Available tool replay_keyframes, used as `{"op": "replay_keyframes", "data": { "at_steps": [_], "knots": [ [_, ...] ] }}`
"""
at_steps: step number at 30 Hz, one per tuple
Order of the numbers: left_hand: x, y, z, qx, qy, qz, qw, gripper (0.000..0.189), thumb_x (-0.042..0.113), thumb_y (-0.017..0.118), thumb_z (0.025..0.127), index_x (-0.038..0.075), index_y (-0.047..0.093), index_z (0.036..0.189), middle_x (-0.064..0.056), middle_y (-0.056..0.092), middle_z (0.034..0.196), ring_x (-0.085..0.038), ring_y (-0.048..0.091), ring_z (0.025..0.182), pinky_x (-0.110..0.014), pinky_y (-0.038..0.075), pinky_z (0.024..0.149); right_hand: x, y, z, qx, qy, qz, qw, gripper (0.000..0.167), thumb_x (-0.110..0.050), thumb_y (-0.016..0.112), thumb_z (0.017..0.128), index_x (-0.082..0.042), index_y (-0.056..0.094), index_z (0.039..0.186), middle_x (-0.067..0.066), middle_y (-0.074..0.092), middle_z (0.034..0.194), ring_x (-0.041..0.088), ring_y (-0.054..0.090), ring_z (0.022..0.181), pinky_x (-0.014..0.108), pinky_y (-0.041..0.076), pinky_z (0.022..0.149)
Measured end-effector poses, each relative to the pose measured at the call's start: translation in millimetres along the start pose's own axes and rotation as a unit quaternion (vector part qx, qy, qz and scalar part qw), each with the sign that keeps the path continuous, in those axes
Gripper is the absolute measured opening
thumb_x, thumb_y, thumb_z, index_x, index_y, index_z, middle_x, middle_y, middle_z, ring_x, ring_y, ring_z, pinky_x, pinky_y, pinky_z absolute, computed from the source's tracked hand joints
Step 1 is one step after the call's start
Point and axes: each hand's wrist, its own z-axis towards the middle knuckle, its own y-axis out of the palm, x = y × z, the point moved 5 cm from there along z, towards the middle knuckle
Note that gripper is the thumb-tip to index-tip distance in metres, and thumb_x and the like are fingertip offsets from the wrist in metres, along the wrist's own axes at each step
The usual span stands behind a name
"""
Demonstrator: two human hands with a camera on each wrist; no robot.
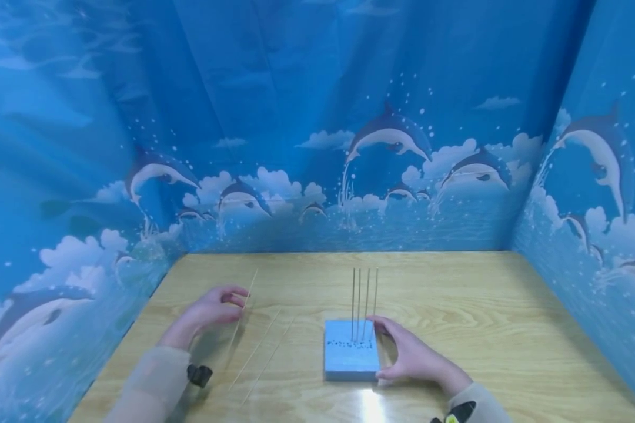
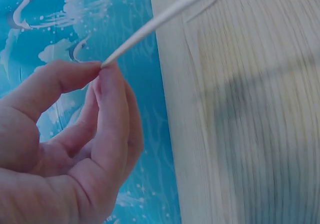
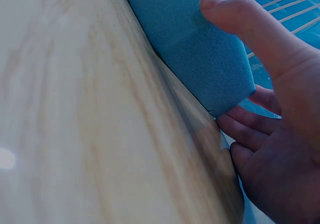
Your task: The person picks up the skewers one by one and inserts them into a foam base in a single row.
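1. Head view: at lower left, the left hand (image 1: 214,306) pinches a thin stick (image 2: 160,21) between thumb and fingertips; two loose sticks (image 1: 255,351) lie beside it on the worktop (image 1: 455,294)
2. Right of lower centre, the right hand (image 1: 410,352) grips the right side of the blue block (image 1: 351,359), from which four upright sticks (image 1: 358,302) rise
3. The held stick looks light, stiff and easily snapped, best pinched low; the block is probably light, slightly yielding foam, best steadied by its sides
4. Unclear: whether the block's dark specks are holes, how deep the upright sticks sit, and the held stick's faint lower end
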Motion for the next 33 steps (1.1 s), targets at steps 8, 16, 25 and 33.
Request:
{"op": "replay_keyframes", "data": {
  "at_steps": [8, 16, 25, 33],
  "knots": [
    [19.2, 13.8, -0.4, 0.009, 0.028, -0.101, 0.9945, 0.045, -0.002, 0.066, 0.087, -0.01, 0.05, 0.129, -0.022, 0.062, 0.112, -0.017, 0.068, 0.088, -0.029, 0.061, 0.082, 1.6, 4.2, -3.6, -0.002, 0.0, 0.0, 1.0, 0.113, -0.045, 0.088, 0.061, -0.004, 0.032, 0.151, 0.017, 0.045, 0.15, 0.035, 0.046, 0.137, 0.059, 0.032, 0.115],
    [36.5, 17.2, -0.8, 0.027, 0.049, -0.144, 0.988, 0.039, -0.003, 0.062, 0.091, -0.01, 0.049, 0.127, -0.018, 0.059, 0.113, -0.021, 0.067, 0.093, -0.033, 0.061, 0.086, 3.9, 4.1, -4.0, 0.0, 0.007, 0.0, 1.0, 0.113, -0.044, 0.089, 0.06, -0.006, 0.033, 0.151, 0.017, 0.046, 0.15, 0.034, 0.047, 0.137, 0.059, 0.031, 0.116],
    [59.2, 22.0, -3.2, 0.036, 0.09, -0.165, 0.9815, 0.041, -0.001, 0.066, 0.088, -0.006, 0.051, 0.126, -0.011, 0.061, 0.112, -0.019, 0.066, 0.096, -0.037, 0.06, 0.091, 2.6, 0.0, -1.0, 0.0, 0.009, -0.001, 1.0, 0.114, -0.044, 0.089, 0.06, -0.008, 0.033, 0.152, 0.015, 0.045, 0.151, 0.033, 0.045, 0.138, 0.057, 0.031, 0.117],
    [84.2, 34.3, -7.3, 0.047, 0.131, -0.196, 0.9707, 0.035, -0.002, 0.068, 0.086, -0.005, 0.055, 0.118, -0.007, 0.064, 0.105, -0.018, 0.067, 0.095, -0.038, 0.06, 0.09, 2.1, -0.9, 1.4, 0.001, -0.005, -0.004, 1.0, 0.114, -0.045, 0.089, 0.06, -0.006, 0.033, 0.151, 0.016, 0.046, 0.15, 0.034, 0.047, 0.137, 0.058, 0.033, 0.115]
  ]
}}
